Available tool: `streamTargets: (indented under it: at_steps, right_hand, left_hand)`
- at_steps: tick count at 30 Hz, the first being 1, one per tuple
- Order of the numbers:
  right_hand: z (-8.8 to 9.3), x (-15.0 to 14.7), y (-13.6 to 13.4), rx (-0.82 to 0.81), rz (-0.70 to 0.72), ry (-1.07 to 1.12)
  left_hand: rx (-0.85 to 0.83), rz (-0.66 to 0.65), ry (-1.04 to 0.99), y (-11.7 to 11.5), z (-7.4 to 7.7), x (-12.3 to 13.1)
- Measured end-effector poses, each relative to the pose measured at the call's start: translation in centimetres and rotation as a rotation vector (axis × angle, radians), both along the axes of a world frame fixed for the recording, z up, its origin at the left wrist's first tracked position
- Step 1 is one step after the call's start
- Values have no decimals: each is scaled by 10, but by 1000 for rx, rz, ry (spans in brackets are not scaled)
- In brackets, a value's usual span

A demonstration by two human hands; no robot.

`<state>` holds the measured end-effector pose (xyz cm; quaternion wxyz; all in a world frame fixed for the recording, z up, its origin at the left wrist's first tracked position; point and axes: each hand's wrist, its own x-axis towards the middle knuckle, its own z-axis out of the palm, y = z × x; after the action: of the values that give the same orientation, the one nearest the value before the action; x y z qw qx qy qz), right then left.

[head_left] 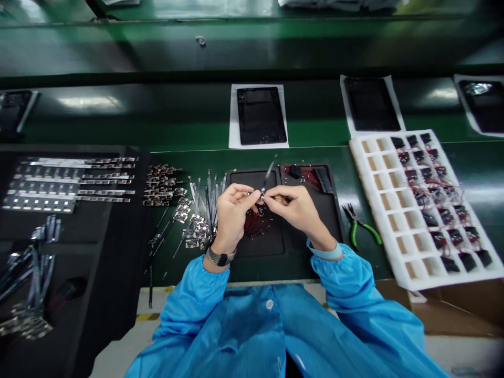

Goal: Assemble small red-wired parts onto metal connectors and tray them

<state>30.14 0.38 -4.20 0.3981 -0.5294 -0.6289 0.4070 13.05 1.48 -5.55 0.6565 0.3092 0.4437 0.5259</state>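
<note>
In the head view, the left hand is nearly closed, with thumb and forefinger pinched at the lower end of a thin, glossy strip. The same end is gripped by the right hand, its thumb and forefinger brought together and its other fingers curled under. The strip is held up at a slant above a matte black tray, in whose left recess a tangle of fine red wires is partly hidden by the hands. To the left, flat silvery ribbons are heaped on the smooth green table. To the right, pliers with curved green handles are laid beside a white foam tray, its square pockets partly filled with black, red-wired pieces.
</note>
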Motion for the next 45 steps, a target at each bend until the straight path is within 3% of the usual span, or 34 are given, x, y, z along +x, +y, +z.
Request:
streamTargets:
  at_steps: [10,17,23,29,37,45]
  right_hand:
    - [6,0,1,-37,28,39]
    - [5,5,1,-43,85,-23]
    - [8,10,2,-161,131,14]
    - [6,9,1,-205,119,76]
    - [4,12,3,-331,172,257]
    - [1,12,5,-354,188,323]
  left_hand:
    - [3,0,44,1,1,-3]
    - [91,18,231,-1,0,-6]
    - [98,-38,207,-1,0,-8]
    - [118,15,265,-4,5,-6]
    - [14,-120,68,1,3,-12]
    - [-1,-167,35,0,2,-16]
